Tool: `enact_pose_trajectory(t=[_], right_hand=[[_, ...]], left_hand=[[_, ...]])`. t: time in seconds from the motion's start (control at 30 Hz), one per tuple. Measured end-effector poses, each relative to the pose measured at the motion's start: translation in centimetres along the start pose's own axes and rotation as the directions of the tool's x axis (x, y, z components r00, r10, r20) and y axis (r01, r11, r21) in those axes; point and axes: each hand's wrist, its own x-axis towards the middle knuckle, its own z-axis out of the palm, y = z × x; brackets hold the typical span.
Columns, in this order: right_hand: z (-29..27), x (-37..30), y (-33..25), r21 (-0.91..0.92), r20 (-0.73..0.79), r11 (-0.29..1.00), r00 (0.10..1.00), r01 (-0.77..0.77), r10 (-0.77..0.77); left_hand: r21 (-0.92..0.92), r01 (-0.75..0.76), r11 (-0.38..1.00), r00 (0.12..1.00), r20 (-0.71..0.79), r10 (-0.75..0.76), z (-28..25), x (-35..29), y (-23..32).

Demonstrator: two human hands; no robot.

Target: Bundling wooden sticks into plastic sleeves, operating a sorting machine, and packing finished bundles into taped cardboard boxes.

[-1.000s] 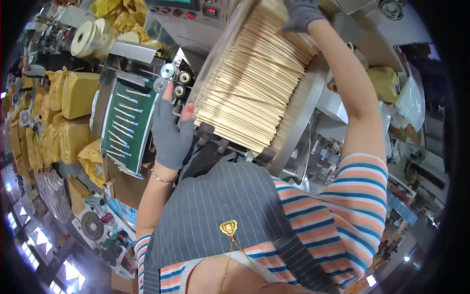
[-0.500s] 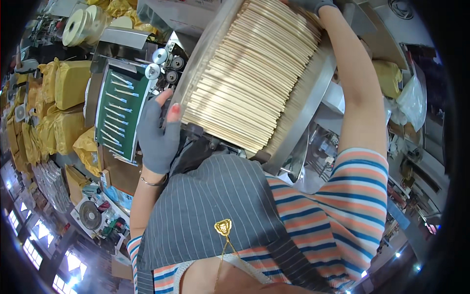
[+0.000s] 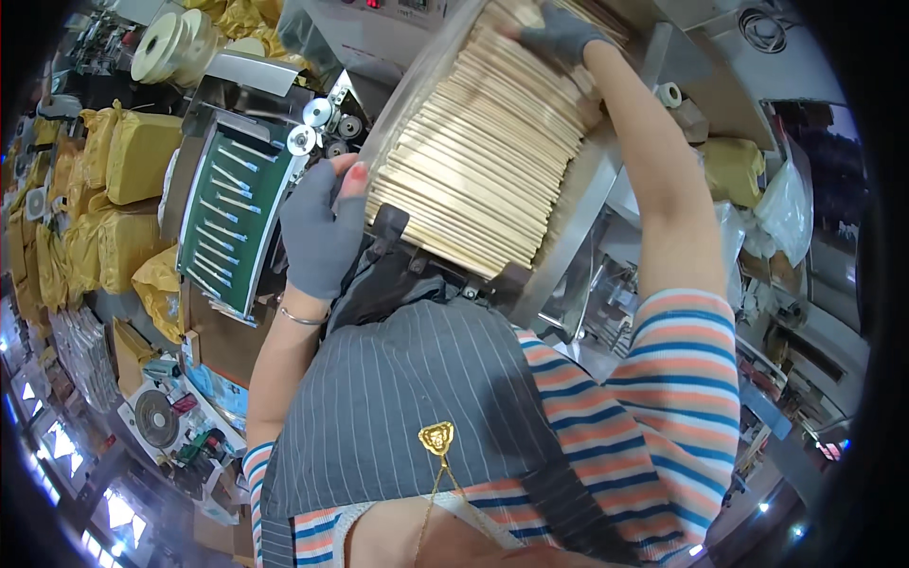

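Note:
A metal trough (image 3: 592, 204) in front of me holds a dense row of thin pale wooden sticks (image 3: 469, 156). My right hand (image 3: 563, 36), in a grey fingerless glove, lies over the far end of the row. Its fingers are spread and touch the sticks there. My left hand (image 3: 322, 227), gloved the same way, is at the trough's near left side, beside a black bracket (image 3: 390, 221). Its thumb and a finger stand apart near the trough's wall, with nothing visible between them; its other fingers are partly hidden.
Left of the trough, a green conveyor belt (image 3: 210, 256) carries several spaced white sticks with blue ends. Metal rollers (image 3: 317, 112) sit between belt and trough. Yellow-wrapped packages (image 3: 142, 170) and white reels (image 3: 156, 47) stand farther left. A clear plastic bag (image 3: 784, 199) hangs at right.
My right hand has moved left and nearer, coming further into view over the sticks. The far sticks look more tilted and uneven. My left thumb and finger have drawn closer together.

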Motion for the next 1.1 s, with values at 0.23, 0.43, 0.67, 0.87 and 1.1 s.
enact_pose_trajectory(t=[0.23,0.43,0.67,0.87,1.1], right_hand=[[0.6,-9.3,-7.7,-0.015,0.085,1.0,0.996,0.028,-0.026],[0.8,-19.1,-14.7,0.088,0.12,0.991,0.987,0.099,-0.11],[4.1,-25.7,-18.3,-0.222,-0.018,0.911,0.933,0.347,-0.36],[5.6,-22.1,-18.7,-0.259,0.033,0.916,0.95,0.307,-0.309],[4.6,-14.4,-12.4,-0.438,-0.249,0.881,0.917,0.181,-0.312]], left_hand=[[-0.016,-0.056,0.998,0.997,0.054,0.056,-0.3,-0.1,0.3],[0.019,-0.119,0.993,0.992,0.032,0.118,-0.5,-0.7,-0.9],[-0.002,-0.084,0.996,0.991,0.101,0.084,-0.9,-1.0,-0.2],[0.032,-0.102,0.994,0.989,0.112,0.098,-1.0,-0.8,-0.7],[-0.015,-0.085,0.996,0.993,0.079,0.086,-0.6,-0.7,-0.7]])
